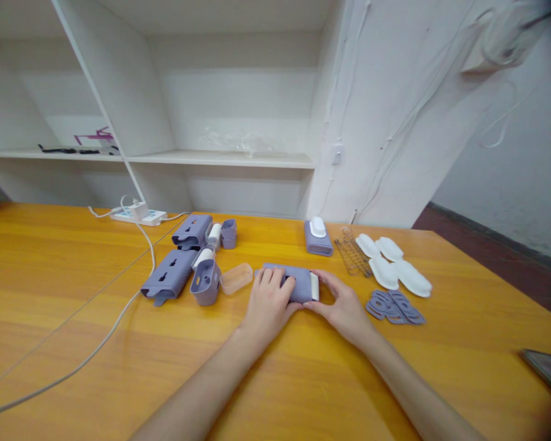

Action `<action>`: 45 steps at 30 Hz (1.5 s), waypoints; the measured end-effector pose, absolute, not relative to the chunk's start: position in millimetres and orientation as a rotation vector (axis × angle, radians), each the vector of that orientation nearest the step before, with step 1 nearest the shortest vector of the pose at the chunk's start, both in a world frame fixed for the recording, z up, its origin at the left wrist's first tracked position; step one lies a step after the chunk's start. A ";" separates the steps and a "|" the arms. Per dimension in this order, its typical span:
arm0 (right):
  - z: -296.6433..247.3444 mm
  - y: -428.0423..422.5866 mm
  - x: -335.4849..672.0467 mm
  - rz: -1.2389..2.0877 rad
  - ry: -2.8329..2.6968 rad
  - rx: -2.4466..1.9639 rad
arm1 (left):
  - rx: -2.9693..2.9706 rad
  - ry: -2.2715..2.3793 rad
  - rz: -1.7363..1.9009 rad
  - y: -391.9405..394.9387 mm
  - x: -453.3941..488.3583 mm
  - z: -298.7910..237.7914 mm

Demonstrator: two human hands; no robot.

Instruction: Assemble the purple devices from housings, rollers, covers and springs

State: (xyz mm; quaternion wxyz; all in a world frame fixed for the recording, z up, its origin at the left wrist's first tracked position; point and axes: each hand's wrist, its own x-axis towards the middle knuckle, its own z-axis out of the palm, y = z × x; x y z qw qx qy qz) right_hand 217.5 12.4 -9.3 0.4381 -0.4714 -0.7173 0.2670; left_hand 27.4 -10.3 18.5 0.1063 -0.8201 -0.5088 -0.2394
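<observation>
Housing in hand: the lavender housing [300,282] lies flat on the wooden table [275,380] in front of you, its long side running left to right, between your two hands.
Left hand: your left hand [267,300] grasps the housing from above, fingers curled over its top and left part.
Right hand: your right hand [342,304] grasps the right end, thumb at the near edge and index finger at the far one; you cannot tell from here whether the pads press the housing's rim or the insert.
White end piece: the white end piece [314,286] shows at the housing's right opening, between that thumb and finger.
Step in hand: you seem to be working this piece at the opening, left hand steadying, right hand guiding; whether it is seated is too small to tell.
Next move: it likely calls for a firm left hold and even right-hand pressure along the housing's length, so that the piece doesn't tilt.
Left of you: the clear tray [236,279] lies near your left hand, with the lavender cup [205,283] just beyond it.
Right of you: the flat lavender plates [395,307] and the white covers [412,278] lie apart from your right hand.
</observation>
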 end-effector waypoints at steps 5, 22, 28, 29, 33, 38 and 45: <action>-9.5 13.4 218.0 0.648 -1.763 -1.164 | -2.408 -1.515 -0.708 -11.9 29.0 17.8; -1.7 12.9 221.7 0.529 -1.856 -1.179 | -2.405 -1.491 -0.711 -11.7 29.3 14.5; -0.4 12.2 223.4 0.532 -1.910 -1.236 | -2.416 -1.492 -0.670 -12.2 29.3 15.4; -0.5 11.9 223.0 0.541 -1.917 -1.235 | -2.418 -1.491 -0.667 -12.0 29.4 15.7; 1.2 9.3 220.1 0.496 -1.951 -1.196 | -2.409 -1.499 -0.684 -10.8 30.4 16.9; -1.4 8.7 218.8 0.409 -1.948 -1.184 | -2.395 -1.510 -0.708 -9.0 31.9 16.2; -6.0 10.5 216.3 0.335 -1.858 -1.290 | -2.355 -1.536 -0.732 -6.1 33.2 13.2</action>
